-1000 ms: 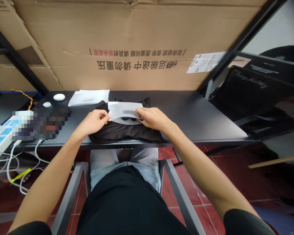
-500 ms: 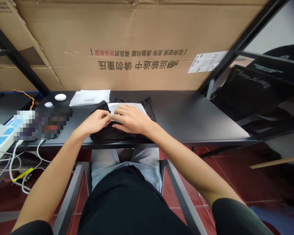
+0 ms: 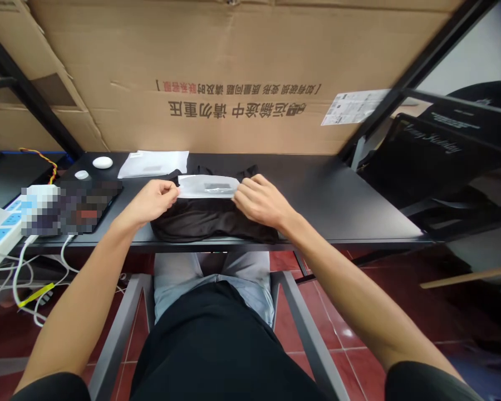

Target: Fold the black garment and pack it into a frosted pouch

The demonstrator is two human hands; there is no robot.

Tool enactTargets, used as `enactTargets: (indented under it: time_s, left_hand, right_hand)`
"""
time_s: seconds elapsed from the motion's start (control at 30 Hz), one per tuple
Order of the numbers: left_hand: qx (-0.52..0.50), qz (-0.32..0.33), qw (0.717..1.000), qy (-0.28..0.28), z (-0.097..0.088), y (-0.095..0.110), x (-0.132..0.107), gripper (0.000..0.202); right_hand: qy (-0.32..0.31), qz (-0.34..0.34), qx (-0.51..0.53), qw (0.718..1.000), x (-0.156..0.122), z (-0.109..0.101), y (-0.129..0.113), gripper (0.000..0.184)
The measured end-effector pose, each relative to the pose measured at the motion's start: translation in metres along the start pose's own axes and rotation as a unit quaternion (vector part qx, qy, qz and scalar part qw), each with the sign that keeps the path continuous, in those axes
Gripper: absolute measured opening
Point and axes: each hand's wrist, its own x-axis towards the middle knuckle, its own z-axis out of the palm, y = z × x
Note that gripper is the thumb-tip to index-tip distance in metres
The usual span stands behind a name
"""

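Note:
Between my two hands a white translucent plastic bag with a dark printed label is stretched out flat. My left hand pinches its left end between thumb and fingers. At the other end my right hand is closed around the edge, knuckles up. Under the bag lies a bunched black cloth item along the front edge of the desk. Its far side shows behind the bag, and its right part is partly covered by my right hand.
Another white plastic packet lies at the back of the black desk. To the left are a white oval case, a small white lid, a blurred-out device and a power strip with cables. A cardboard sheet stands behind.
My hands have moved apart, the right one going rightward and closing on the bag's edge. The bag is now pulled wide, and its printed label shows.

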Motion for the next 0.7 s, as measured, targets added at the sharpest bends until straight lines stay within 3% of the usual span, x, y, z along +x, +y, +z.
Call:
enactTargets:
  time_s: [0.07, 0.17, 0.27, 0.37, 0.5, 0.6, 0.7]
  left_hand:
    - [-0.013, -0.007, 1.000, 0.018, -0.011, -0.004, -0.002, 0.032]
    - [-0.015, -0.009, 0.996, 0.089, -0.029, -0.007, -0.006, 0.034]
    - [0.008, 0.004, 0.988, 0.155, -0.035, 0.000, -0.010, 0.033]
    - [0.100, 0.044, 0.982, 0.155, -0.018, 0.016, -0.017, 0.031]
    - [0.247, 0.108, 0.958, 0.096, 0.021, 0.029, -0.025, 0.031]
    - [0.313, 0.139, 0.937, 0.071, 0.039, 0.022, -0.025, 0.039]
    - [0.339, 0.149, 0.927, 0.066, 0.046, 0.010, -0.022, 0.032]
  right_hand:
    - [-0.010, 0.026, 0.003, 1.000, -0.025, 0.002, 0.018, 0.044]
    - [0.000, 0.068, 0.030, 0.997, -0.055, 0.004, 0.040, 0.039]
    - [0.027, 0.094, 0.060, 0.993, -0.069, 0.005, 0.047, 0.031]
    - [0.055, 0.105, 0.088, 0.989, -0.066, 0.008, 0.038, 0.025]
    - [0.068, 0.123, 0.152, 0.978, -0.060, 0.013, 0.024, 0.022]
    - [0.066, 0.147, 0.174, 0.971, -0.062, 0.016, 0.020, 0.026]
    - [0.047, 0.124, 0.131, 0.983, -0.054, 0.016, 0.016, 0.033]
